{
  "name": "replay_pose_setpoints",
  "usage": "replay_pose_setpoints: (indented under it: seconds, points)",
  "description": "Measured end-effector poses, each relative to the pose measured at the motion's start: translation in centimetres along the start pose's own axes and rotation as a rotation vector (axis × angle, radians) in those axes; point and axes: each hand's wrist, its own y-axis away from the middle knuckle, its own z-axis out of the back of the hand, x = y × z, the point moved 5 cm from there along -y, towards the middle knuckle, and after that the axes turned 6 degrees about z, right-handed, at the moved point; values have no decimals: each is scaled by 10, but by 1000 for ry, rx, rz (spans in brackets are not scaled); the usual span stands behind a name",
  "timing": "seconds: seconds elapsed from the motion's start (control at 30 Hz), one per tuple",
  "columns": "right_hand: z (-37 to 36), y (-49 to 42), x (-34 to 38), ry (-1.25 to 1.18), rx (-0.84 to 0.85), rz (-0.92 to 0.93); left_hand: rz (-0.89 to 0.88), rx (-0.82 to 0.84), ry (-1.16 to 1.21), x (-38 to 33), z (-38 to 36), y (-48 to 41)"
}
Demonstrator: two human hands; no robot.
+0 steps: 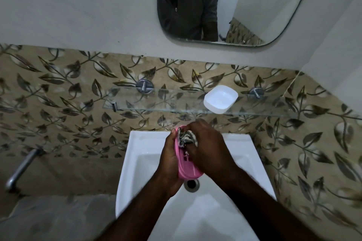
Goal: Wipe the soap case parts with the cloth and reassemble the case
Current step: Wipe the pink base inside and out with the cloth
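I hold the pink tray (186,166) over the sink (137,143) with my left hand (169,159) wrapped around its outer edge, while my right hand (207,148) is closed on the cloth (185,138), pressing it into the tray's far end. To wipe well, I should keep the tray braced and work the cloth along the slotted floor and into the corners. The white case half (220,99) sits apart on the glass shelf (156,101), so reassembly waits.

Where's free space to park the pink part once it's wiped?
The glass shelf is bare from its left bracket to the white case part; a shorter strip lies right of that part. The sink rim corners are bare. It is crowded over the drain, where both hands work the cloth into the pink part.
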Motion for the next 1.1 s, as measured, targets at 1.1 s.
replay_pose_setpoints:
  seconds: [1.1]
  points:
    - [11, 12, 32, -14, 85, 98, -74, 13, -132, -30, 11, 11]
